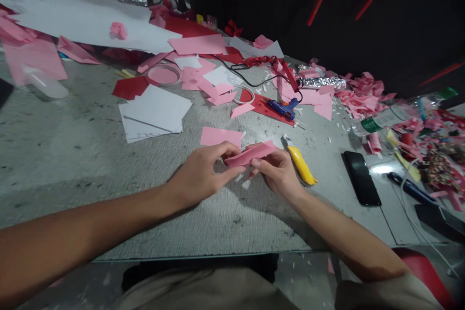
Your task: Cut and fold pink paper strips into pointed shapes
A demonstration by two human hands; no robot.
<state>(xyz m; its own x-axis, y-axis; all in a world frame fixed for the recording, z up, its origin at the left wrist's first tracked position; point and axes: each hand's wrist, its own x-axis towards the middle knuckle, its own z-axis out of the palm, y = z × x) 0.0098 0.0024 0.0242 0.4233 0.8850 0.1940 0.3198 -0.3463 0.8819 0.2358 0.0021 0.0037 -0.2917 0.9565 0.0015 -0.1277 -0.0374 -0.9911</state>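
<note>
Pink paper piece (250, 153) is held just above the tabletop (203, 232), between two bare hands, with its right end tilted up. Its near end is pinched by the left hand (210, 169), thumb below and fingers curled over; its other end is pinched by the right hand (278, 172), with the thumb laid on the near face. Such a two-ended grip was probably chosen so that thin paper can be steadied without being crushed. Whether it is folded or only curled cannot be told.

Just beyond the left fingers, a flat pink rectangle (221, 136) is laid. Beside the right hand, a yellow cutter (302, 164) is set with its metal end pointed away, perhaps for easy reach. Farther beyond, a blue glue gun (282, 108) is rested on a red strip (254, 101), possibly to shield the surface. White sheets (160, 109) are stacked beyond the left hand, well apart.
</note>
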